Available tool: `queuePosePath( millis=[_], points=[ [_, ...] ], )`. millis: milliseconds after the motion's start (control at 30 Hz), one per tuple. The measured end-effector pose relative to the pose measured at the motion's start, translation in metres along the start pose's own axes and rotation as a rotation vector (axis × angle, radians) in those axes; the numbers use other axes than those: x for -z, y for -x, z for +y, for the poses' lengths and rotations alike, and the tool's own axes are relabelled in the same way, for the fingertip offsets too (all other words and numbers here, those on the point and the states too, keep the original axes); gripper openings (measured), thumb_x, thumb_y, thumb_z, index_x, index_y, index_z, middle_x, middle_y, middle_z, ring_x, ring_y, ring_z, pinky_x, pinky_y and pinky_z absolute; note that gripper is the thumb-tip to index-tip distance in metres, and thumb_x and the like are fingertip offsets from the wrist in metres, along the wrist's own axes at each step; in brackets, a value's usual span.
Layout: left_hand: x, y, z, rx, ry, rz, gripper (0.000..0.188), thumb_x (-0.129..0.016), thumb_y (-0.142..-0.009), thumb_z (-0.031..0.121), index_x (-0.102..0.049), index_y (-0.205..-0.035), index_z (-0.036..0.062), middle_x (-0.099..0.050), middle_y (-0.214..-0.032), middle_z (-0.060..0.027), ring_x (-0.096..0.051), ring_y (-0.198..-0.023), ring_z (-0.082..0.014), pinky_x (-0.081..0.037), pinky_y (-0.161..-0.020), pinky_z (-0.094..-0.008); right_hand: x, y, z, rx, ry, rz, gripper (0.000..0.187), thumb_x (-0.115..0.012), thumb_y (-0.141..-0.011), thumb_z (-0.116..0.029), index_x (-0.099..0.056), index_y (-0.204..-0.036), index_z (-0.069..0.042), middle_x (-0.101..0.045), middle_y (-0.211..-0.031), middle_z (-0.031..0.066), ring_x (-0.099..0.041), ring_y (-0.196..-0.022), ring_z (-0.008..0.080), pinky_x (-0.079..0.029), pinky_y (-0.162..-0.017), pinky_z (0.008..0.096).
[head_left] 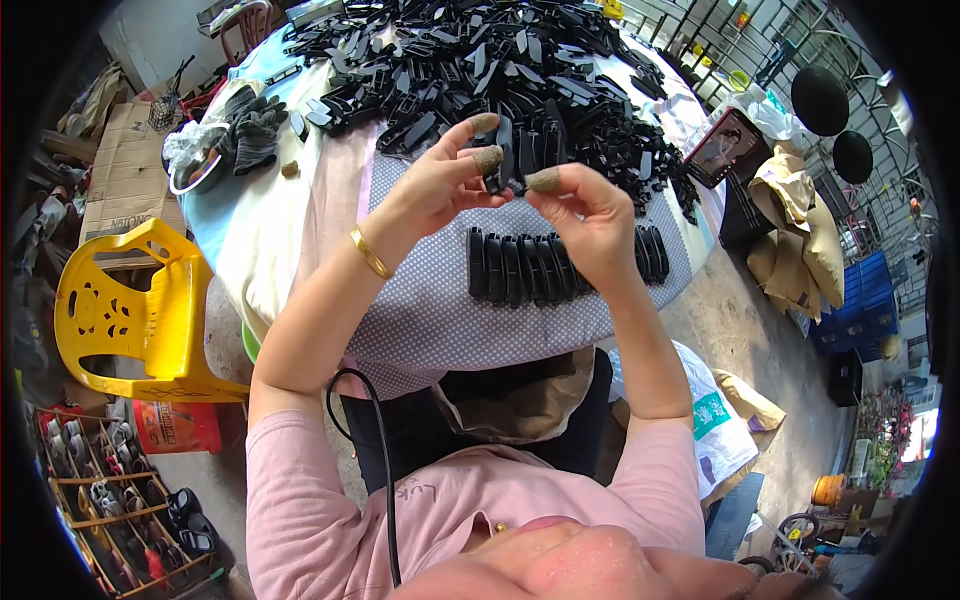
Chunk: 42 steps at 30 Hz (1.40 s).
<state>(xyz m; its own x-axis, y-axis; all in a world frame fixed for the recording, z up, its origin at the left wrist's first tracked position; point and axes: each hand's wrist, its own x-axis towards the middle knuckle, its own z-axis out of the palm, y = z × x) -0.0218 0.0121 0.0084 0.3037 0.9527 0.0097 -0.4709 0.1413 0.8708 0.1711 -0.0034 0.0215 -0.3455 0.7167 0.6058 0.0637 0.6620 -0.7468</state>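
1. Black slim piece (506, 148), held in the left hand (432, 188) above the patterned tablecloth (410, 310).
2. Right hand (592, 218), pinched beside the piece's near end; cannot tell on what.
3. Near: row of black parts (527, 270); far: large black heap (450, 65).

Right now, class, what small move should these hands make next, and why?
Perhaps steady the black part with the left hand: it appears held in those fingers, and the right hand has its fingertips by the part's near end.
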Motion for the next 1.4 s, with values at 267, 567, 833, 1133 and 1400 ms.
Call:
queuePosePath(
  millis=[267,567,833,1133,1400],
  points=[
    [-0.024,0.013,0.013,0.003,0.092,-0.072,0.035,-0.035,-0.084,-0.006,-0.048,-0.116,-0.0073,-0.059,-0.102,-0.0178,-0.062,-0.093,-0.0248,-0.055,-0.077,-0.0301,-0.005,0.000,0.001,-0.042,0.020,0.245,0.011,-0.065,-0.080,-0.004,-0.062,-0.090,0.001,-0.063,-0.079,0.0031,-0.061,-0.070,0.0081,-0.050,-0.065,0.0208],
    [-0.016,0.012,-0.001,0.085,-0.027,-0.415,0.037,-0.056,-0.087,0.015,-0.048,-0.119,-0.0009,-0.057,-0.075,-0.0041,-0.055,-0.059,-0.0078,-0.043,-0.048,-0.0180,0.001,-0.003,-0.006,0.450,0.408,0.274,0.011,-0.066,-0.076,-0.001,-0.061,-0.085,-0.001,-0.065,-0.083,0.0088,-0.062,-0.069,0.0156,-0.049,-0.059,0.0238],
    [-0.031,0.015,-0.006,-0.067,-0.172,-0.204,0.037,-0.057,-0.087,0.018,-0.049,-0.121,0.0045,-0.047,-0.067,0.0062,-0.041,-0.053,-0.0008,-0.033,-0.045,-0.0143,0.004,-0.003,-0.005,0.587,0.674,0.264,0.015,-0.068,-0.070,0.001,-0.059,-0.082,-0.001,-0.064,-0.084,0.0099,-0.061,-0.067,0.0212,-0.050,-0.057,0.0272],
    [-0.033,0.015,-0.008,-0.067,-0.168,-0.134,0.035,-0.055,-0.089,0.018,-0.050,-0.122,0.0050,-0.051,-0.071,0.0062,-0.041,-0.055,0.0007,-0.033,-0.047,-0.0136,0.003,-0.001,-0.001,0.599,0.702,0.233,0.017,-0.068,-0.068,0.003,-0.061,-0.084,0.001,-0.063,-0.085,0.0092,-0.060,-0.067,0.0210,-0.050,-0.056,0.0277],
    [-0.028,0.016,-0.011,-0.132,-0.263,-0.136,0.037,-0.056,-0.088,0.019,-0.051,-0.122,0.0053,-0.056,-0.082,0.0060,-0.043,-0.059,0.0020,-0.033,-0.048,-0.0118,0.001,0.001,-0.010,0.490,0.761,0.182,0.015,-0.065,-0.072,0.001,-0.062,-0.086,0.004,-0.061,-0.089,0.0103,-0.059,-0.072,0.0224,-0.049,-0.060,0.0288]
  ],
)
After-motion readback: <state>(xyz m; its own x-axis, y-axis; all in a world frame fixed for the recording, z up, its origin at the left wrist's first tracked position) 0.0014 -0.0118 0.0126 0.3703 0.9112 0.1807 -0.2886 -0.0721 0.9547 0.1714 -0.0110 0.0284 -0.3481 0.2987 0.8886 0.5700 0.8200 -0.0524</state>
